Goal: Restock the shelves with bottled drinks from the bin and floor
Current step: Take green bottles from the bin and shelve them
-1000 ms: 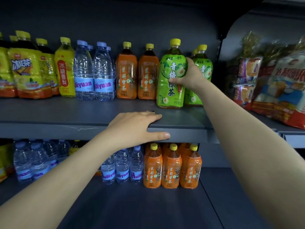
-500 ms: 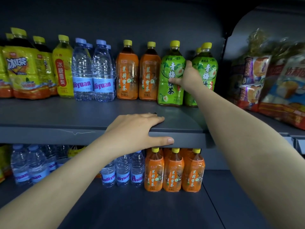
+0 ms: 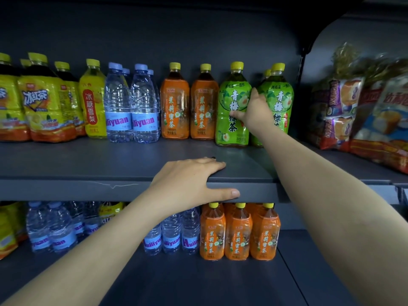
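A green tea bottle [image 3: 233, 107] with a yellow cap stands upright on the upper shelf [image 3: 88, 164], beside two orange tea bottles [image 3: 174, 107]. My right hand [image 3: 254, 111] grips this green bottle around its middle, thumb on the label. Another green tea bottle [image 3: 279, 100] stands just to its right, partly behind my hand. My left hand [image 3: 194, 180] rests flat on the upper shelf's front edge, fingers on top and thumb along the face.
Water bottles [image 3: 130, 107] and yellow drink bottles [image 3: 50, 107] fill the upper shelf's left. The lower shelf [image 3: 198, 283] holds water bottles [image 3: 172, 237] and orange tea bottles [image 3: 238, 235]. Snack bags [image 3: 357, 111] sit in the right bay past a divider.
My right hand has pushed the green bottle back into line with the orange bottles. The left hand has stayed on the shelf edge.
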A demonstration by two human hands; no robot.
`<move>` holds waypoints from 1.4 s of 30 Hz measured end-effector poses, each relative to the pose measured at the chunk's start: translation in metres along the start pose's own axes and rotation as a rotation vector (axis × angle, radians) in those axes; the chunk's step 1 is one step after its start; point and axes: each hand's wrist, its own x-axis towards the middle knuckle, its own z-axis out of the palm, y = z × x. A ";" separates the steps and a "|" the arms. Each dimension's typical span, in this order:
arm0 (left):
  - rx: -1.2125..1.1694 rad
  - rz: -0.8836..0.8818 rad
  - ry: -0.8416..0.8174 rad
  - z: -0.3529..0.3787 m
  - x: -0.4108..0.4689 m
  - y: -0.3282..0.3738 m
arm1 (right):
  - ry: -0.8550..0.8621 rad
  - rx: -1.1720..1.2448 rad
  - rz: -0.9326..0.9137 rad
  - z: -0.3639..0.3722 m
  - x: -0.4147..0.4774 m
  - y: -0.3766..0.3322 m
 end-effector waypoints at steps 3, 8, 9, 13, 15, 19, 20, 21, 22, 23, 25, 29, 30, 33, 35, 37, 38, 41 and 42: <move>-0.003 0.000 0.000 0.001 0.001 -0.001 | -0.009 0.002 0.000 -0.001 -0.005 0.002; 0.004 0.008 0.003 0.001 0.000 -0.001 | -0.088 0.056 0.014 -0.008 -0.020 0.010; 0.005 0.009 0.003 0.001 0.000 0.000 | -0.112 0.058 0.012 -0.011 -0.025 0.012; 0.014 0.013 0.020 0.000 -0.001 0.000 | -0.181 0.027 0.030 -0.025 -0.044 0.016; 0.025 0.014 0.025 0.000 -0.002 0.001 | -0.210 0.011 0.057 -0.033 -0.053 0.018; 0.056 0.020 0.010 0.001 -0.003 0.002 | -0.280 -0.085 0.077 -0.049 -0.072 0.018; 0.064 0.017 0.006 0.000 -0.003 0.003 | -0.304 -0.108 0.070 -0.054 -0.078 0.017; 0.066 0.016 0.002 -0.001 -0.003 0.004 | -0.329 -0.127 0.060 -0.059 -0.083 0.016; 0.059 0.015 -0.004 -0.001 -0.004 0.005 | -0.355 -0.147 0.050 -0.063 -0.088 0.015; 0.041 0.017 -0.008 -0.002 -0.004 0.005 | -0.386 -0.171 0.039 -0.067 -0.093 0.015; -0.023 0.020 -0.014 -0.004 -0.005 0.005 | -0.453 -0.214 0.027 -0.074 -0.102 0.015; -0.090 -0.010 0.028 -0.011 -0.016 0.003 | -0.535 -0.292 -0.014 -0.084 -0.117 0.016; -0.082 -0.029 0.037 -0.013 -0.020 0.003 | -0.537 -0.316 -0.027 -0.086 -0.120 0.016; -0.049 -0.100 0.046 -0.018 -0.036 0.005 | -0.542 -0.351 -0.076 -0.093 -0.130 0.017; -0.037 -0.169 0.059 -0.022 -0.048 0.009 | -0.550 -0.343 -0.115 -0.096 -0.135 0.020; -0.021 -0.235 0.093 -0.024 -0.063 0.016 | -0.550 -0.329 -0.169 -0.098 -0.141 0.024; -0.012 -0.270 0.109 -0.025 -0.071 0.022 | -0.547 -0.320 -0.207 -0.099 -0.145 0.025; 0.014 -0.394 0.089 -0.029 -0.103 0.039 | -0.582 -0.251 -0.310 -0.101 -0.159 0.027; 0.046 -0.433 0.063 -0.031 -0.114 0.045 | -0.596 -0.238 -0.344 -0.101 -0.165 0.027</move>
